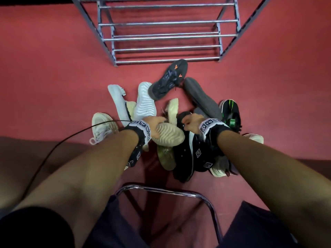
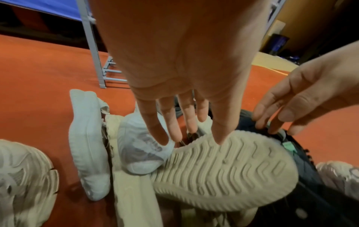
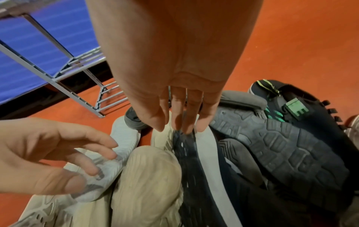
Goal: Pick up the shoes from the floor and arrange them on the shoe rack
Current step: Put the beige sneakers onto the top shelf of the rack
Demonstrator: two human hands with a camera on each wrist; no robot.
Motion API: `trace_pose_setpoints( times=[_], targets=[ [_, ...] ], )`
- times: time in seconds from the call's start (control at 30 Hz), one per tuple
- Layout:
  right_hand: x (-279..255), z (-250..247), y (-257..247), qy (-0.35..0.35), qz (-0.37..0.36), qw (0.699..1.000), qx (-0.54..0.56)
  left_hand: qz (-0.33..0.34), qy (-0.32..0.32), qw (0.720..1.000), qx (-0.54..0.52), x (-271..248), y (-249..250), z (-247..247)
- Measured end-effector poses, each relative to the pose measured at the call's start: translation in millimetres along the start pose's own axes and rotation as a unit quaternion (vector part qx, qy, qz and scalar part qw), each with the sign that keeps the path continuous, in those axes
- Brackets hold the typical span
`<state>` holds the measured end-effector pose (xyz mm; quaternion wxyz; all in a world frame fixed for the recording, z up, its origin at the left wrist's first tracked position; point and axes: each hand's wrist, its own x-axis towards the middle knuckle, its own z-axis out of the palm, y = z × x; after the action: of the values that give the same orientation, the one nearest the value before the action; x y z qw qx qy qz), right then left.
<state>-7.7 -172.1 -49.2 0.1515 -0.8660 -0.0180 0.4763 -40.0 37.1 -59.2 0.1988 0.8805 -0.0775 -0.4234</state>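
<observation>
Red carpet [image 1: 44,77] ran under a heap of shoes, and the metal shoe rack [image 1: 166,35] beyond both hands stood bare on every rail that showed, so by my reading nothing had been arranged yet. The left hand [image 1: 154,122] reached down with fingers spread, tips at the edge of an upturned beige sneaker [image 2: 229,170]. The right hand [image 1: 190,122] hovered with fingers straight over a black sneaker [image 1: 189,154]; neither gripped anything. White, grey and green-trimmed shoes lay around them.
</observation>
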Motion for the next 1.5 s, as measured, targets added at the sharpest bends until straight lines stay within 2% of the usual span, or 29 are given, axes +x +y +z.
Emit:
trace_pose_setpoints(
  times=[0.07,0.13,0.2,0.3,0.37,0.5,0.53,0.57,0.63,0.67,0.73,0.77,0.83,0.97,1.0,1.07,1.17,1.23,1.3,1.4,1.5],
  targets=[
    [3,7,0,-0.025,0.004,0.999,0.04,0.017,-0.043,0.996,0.07,5,3,9],
    [4,13,-2,-0.064,0.003,0.993,0.103,0.032,-0.053,0.99,0.124,11,3,21],
    [6,13,-6,-0.084,-0.009,0.987,0.134,0.039,-0.042,0.987,0.15,15,1,32],
    [9,8,-10,-0.105,0.002,0.97,0.219,0.045,0.016,0.988,0.145,19,0,46],
    [13,4,-10,-0.133,0.018,0.937,0.322,0.037,0.047,0.992,0.108,21,-1,48],
    [27,-3,2,-0.166,0.055,0.816,0.551,-0.004,0.057,0.998,0.009,19,-12,31],
    [29,-5,3,-0.171,0.056,0.807,0.562,-0.013,0.07,0.997,-0.031,17,-15,23],
    [31,-4,3,-0.16,0.055,0.833,0.526,-0.022,0.09,0.992,-0.081,13,-17,14],
    [39,2,1,-0.093,0.053,0.917,0.385,-0.048,0.144,0.975,-0.16,10,-28,-2],
    [42,7,-2,-0.064,0.055,0.945,0.316,-0.061,0.167,0.967,-0.183,9,-34,-8],
    [46,14,-13,-0.036,0.033,0.986,0.157,-0.097,0.203,0.95,-0.218,9,-49,-15],
    [44,15,-20,-0.021,0.02,0.998,0.062,-0.125,0.212,0.938,-0.243,10,-58,-16],
    [41,19,-31,0.018,0.002,0.998,-0.061,-0.162,0.224,0.91,-0.308,10,-70,-18],
    [46,35,-44,0.039,0.006,0.996,-0.085,-0.167,0.255,0.864,-0.4,15,-93,-10],
    [48,40,-47,0.045,0.006,0.995,-0.093,-0.167,0.265,0.845,-0.433,16,-96,-10],
    [52,51,-53,0.079,0.013,0.991,-0.104,-0.172,0.272,0.83,-0.456,17,-100,-14],
    [46,45,-55,0.092,0.057,0.993,-0.057,-0.181,0.27,0.863,-0.388,15,-98,-21],
    [45,32,-47,0.046,0.069,0.996,0.033,-0.193,0.265,0.879,-0.345,16,-96,-23],
    [42,16,-40,0.012,0.075,0.994,0.079,-0.213,0.254,0.885,-0.326,15,-90,-25],
    [36,-2,-34,-0.004,0.071,0.989,0.128,-0.257,0.204,0.9,-0.286,17,-83,-30],
    [23,-15,-32,0.009,0.061,0.99,0.127,-0.306,0.16,0.906,-0.246,14,-76,-32]
  ],
)
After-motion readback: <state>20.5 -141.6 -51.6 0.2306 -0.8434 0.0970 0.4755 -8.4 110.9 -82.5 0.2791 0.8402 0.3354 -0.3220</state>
